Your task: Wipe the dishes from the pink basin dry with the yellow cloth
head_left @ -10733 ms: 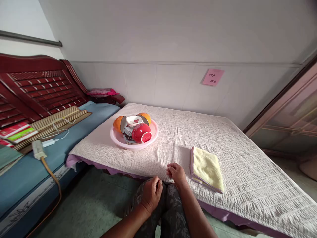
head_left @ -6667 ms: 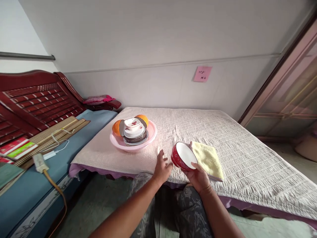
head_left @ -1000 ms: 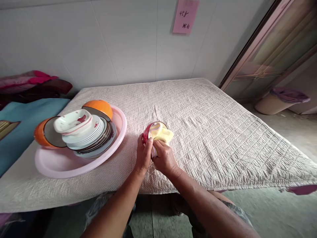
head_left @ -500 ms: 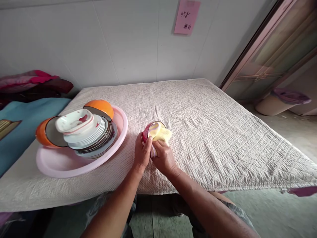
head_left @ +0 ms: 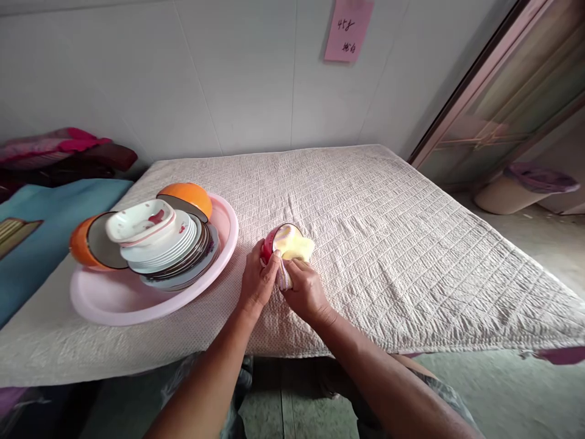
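A small red bowl (head_left: 269, 242) with a white inside is held over the near middle of the cloth-covered table (head_left: 388, 244). My left hand (head_left: 256, 281) grips its left rim. My right hand (head_left: 305, 290) presses a yellow cloth (head_left: 295, 246) into the bowl, fingers closed on it. The cloth covers most of the bowl's inside. To the left stands a pink basin (head_left: 137, 302) with a stack of plates (head_left: 169, 253), a small white dish (head_left: 139, 221) on top and two orange bowls (head_left: 188, 196) on edge.
A pink note (head_left: 348, 29) is stuck on the wall behind the table. A blue-covered bench (head_left: 31, 244) with pink fabric lies to the left. At the right are a glass sliding door (head_left: 503, 103) and a lined bin (head_left: 521, 189) on the floor.
The bowl came out of the basin and the yellow cloth left the table; both are in my hands. Over the last second the cloth shifted slightly inside the bowl.
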Tool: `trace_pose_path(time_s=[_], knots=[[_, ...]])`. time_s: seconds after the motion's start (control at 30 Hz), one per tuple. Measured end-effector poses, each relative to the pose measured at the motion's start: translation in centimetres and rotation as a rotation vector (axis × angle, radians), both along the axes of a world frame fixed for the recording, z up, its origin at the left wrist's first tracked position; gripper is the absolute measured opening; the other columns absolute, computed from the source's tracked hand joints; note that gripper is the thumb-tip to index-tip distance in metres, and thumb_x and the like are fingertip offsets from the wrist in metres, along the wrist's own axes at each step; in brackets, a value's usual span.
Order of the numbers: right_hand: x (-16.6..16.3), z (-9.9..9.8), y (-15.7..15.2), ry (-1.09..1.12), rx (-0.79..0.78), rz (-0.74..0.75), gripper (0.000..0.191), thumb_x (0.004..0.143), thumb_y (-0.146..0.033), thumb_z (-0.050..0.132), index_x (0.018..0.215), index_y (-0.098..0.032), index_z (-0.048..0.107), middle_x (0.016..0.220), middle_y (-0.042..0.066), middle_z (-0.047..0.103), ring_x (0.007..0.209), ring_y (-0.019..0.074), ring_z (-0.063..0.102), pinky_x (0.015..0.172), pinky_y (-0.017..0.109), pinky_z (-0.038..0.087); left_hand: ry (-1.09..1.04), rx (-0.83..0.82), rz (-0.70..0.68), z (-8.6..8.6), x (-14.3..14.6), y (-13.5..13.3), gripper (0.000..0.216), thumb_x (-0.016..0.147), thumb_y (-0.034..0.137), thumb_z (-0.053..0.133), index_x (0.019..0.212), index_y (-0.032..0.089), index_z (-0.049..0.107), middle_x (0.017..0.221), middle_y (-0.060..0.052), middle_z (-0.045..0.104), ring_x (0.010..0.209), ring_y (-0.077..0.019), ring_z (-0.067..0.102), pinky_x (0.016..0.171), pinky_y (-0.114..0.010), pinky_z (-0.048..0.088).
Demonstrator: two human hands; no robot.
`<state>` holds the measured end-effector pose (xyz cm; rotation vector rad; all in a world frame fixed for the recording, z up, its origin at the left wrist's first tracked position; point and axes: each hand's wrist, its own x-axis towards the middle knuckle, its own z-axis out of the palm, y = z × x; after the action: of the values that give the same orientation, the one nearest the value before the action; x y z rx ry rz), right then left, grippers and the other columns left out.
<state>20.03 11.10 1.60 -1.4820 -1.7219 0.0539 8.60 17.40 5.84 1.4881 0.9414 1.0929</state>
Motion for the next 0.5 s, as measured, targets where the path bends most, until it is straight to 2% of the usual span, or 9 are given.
trace_pose_path(time_s=[0.07, 0.13, 0.23, 0.33, 0.4, 0.5], knots=[[-0.8, 0.2, 0.0, 0.115, -0.017, -0.028, 0.028, 0.078, -0.008, 0.053, 0.101, -0.021, 0.061, 0.081, 0.005, 0.063, 0.075, 0.0209, 0.058, 0.070, 0.035, 0.047, -0.035, -0.022, -0.044, -0.5, 0.5, -0.3, 0.035, 0.090, 0.043, 0.059, 0.117, 0.022, 0.066, 0.111, -0.007, 0.070, 0.104, -0.0262, 0.063, 0.095, -0.037, 0.048], [-0.9, 0.6, -0.1, 0.141, -0.033, -0.010, 0.030, 0.075, -0.007, 0.053, 0.102, -0.019, 0.061, 0.082, 0.006, 0.064, 0.076, 0.0211, 0.058, 0.069, 0.034, 0.047, -0.064, -0.043, -0.052, -0.9, 0.5, -0.2, 0.035, 0.091, 0.044, 0.058, 0.117, 0.022, 0.067, 0.112, -0.007, 0.070, 0.104, -0.0262, 0.063, 0.094, -0.036, 0.048], [0.2, 1.1, -0.3, 0.011, -0.037, 0.092, 0.039, 0.073, -0.008, 0.055, 0.110, -0.017, 0.060, 0.087, 0.007, 0.066, 0.083, 0.0231, 0.060, 0.078, 0.038, 0.048, -0.022, -0.023, -0.040, -0.9, -0.1, 0.5, 0.033, 0.090, 0.043, 0.059, 0.115, 0.022, 0.068, 0.111, -0.006, 0.070, 0.105, -0.0261, 0.062, 0.096, -0.036, 0.047], [1.8, 1.1, -0.3, -0.163, -0.027, 0.140, 0.042, 0.080, -0.010, 0.056, 0.121, -0.020, 0.057, 0.101, 0.008, 0.068, 0.095, 0.0245, 0.060, 0.094, 0.044, 0.043, 0.053, 0.023, -0.035, -0.3, -1.0, 1.0, 0.032, 0.089, 0.042, 0.060, 0.112, 0.022, 0.070, 0.108, -0.006, 0.070, 0.104, -0.0257, 0.062, 0.096, -0.035, 0.045], [2.2, 0.6, -0.3, -0.202, -0.016, 0.123, 0.035, 0.084, -0.012, 0.055, 0.117, -0.022, 0.059, 0.100, 0.007, 0.068, 0.096, 0.0240, 0.059, 0.097, 0.045, 0.041, 0.072, 0.030, -0.011, 0.1, -1.1, 0.9, 0.032, 0.088, 0.042, 0.062, 0.112, 0.022, 0.070, 0.107, -0.006, 0.070, 0.105, -0.0256, 0.061, 0.095, -0.034, 0.045], [1.4, -0.1, -0.3, -0.124, -0.007, 0.078, 0.026, 0.081, -0.011, 0.054, 0.103, -0.022, 0.062, 0.086, 0.005, 0.064, 0.085, 0.0227, 0.057, 0.088, 0.042, 0.045, 0.073, 0.016, 0.040, 0.1, -0.7, 0.5, 0.033, 0.087, 0.042, 0.063, 0.113, 0.022, 0.068, 0.109, -0.006, 0.070, 0.105, -0.0254, 0.062, 0.094, -0.034, 0.047]])
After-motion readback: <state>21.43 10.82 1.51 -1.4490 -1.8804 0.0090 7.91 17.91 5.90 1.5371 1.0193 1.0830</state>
